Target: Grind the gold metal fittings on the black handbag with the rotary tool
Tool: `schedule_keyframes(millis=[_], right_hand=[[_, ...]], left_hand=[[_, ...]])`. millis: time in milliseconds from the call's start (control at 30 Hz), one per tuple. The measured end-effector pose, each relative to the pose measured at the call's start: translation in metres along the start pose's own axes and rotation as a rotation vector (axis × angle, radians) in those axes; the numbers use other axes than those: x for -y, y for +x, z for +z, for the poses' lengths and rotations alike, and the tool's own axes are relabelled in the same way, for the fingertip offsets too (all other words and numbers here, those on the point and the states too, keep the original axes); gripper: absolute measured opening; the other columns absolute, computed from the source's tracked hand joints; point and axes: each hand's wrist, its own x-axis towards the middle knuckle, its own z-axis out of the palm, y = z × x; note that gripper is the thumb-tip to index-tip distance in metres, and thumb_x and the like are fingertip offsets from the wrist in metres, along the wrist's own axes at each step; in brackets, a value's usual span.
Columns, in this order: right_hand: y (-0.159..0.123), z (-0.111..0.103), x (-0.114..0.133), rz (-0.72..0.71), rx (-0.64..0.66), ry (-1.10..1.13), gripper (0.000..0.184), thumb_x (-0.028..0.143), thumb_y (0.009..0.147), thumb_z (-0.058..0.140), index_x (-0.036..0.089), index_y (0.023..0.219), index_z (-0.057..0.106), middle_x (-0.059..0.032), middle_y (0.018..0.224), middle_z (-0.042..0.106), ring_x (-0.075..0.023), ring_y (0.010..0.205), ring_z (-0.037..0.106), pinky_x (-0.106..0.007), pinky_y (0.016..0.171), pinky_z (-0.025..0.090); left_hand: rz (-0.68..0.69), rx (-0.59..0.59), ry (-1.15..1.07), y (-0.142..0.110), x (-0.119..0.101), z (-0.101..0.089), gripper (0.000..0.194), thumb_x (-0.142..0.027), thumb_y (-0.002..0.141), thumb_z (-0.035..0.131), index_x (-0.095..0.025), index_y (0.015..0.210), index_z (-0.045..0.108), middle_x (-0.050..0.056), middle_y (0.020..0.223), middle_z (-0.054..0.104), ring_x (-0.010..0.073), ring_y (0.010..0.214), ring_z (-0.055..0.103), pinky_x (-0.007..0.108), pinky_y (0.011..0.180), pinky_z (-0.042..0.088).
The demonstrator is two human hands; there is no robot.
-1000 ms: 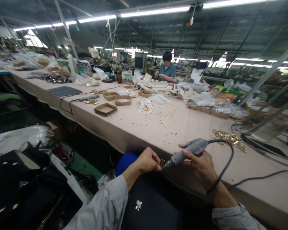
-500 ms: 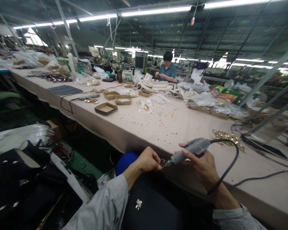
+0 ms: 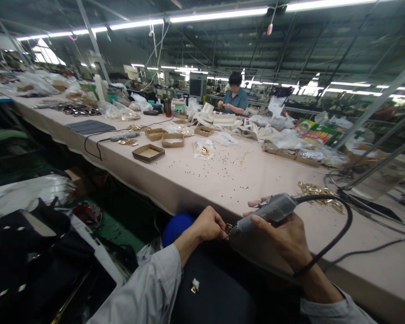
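Note:
My left hand [image 3: 207,225] is closed in a pinch on a small gold metal fitting [image 3: 228,228] just off the table's front edge. My right hand [image 3: 286,236] is wrapped round a grey corded electric screwdriver [image 3: 269,211], which tilts down to the left. Its nose is right up against the fitting; whether the bit sits in a screw is too small to tell. Below my hands, a black surface [image 3: 219,288] carries another small gold-and-white piece [image 3: 195,285].
Tiny dark screws [image 3: 224,171] lie scattered over the pinkish table [image 3: 195,193]. A heap of gold fittings [image 3: 320,195] is at the right beside cables. Small cardboard trays [image 3: 148,154] and a second screwdriver [image 3: 124,136] stand farther left. A co-worker [image 3: 235,96] sits across the table.
The screwdriver has turned slightly in my right hand, and its nose covers more of the shaft by the fitting. Its cable loop has swung to the right. My left hand has stayed put.

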Motion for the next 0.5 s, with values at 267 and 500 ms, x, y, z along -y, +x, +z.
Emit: schedule_keyframes(millis=[267, 500], right_hand=[[-0.0047, 0.0047, 0.0055, -0.068, 0.087, 0.004, 0.054, 0.033, 0.079, 0.091, 0.022, 0.119, 0.056, -0.0131, 0.118, 0.074, -0.0298, 0.094, 0.079, -0.043, 0.081, 0.069], [-0.0077, 0.0062, 0.008, -0.122, 0.154, -0.011, 0.051, 0.031, 0.083, 0.088, 0.024, 0.121, 0.056, -0.0121, 0.119, 0.073, -0.0286, 0.093, 0.078, -0.045, 0.083, 0.069]], left_hand=[[-0.005, -0.011, 0.043, 0.0012, -0.0005, 0.0012, 0.014, 0.002, 0.054, 0.076, -0.011, 0.058, 0.076, 0.0, 0.046, 0.062, 0.013, 0.048, 0.055, 0.026, 0.051, 0.043], [-0.029, -0.017, 0.067, -0.0032, -0.0067, 0.0042, 0.013, 0.0, 0.056, 0.073, -0.012, 0.053, 0.072, -0.001, 0.045, 0.059, 0.0125, 0.048, 0.055, 0.025, 0.051, 0.046]])
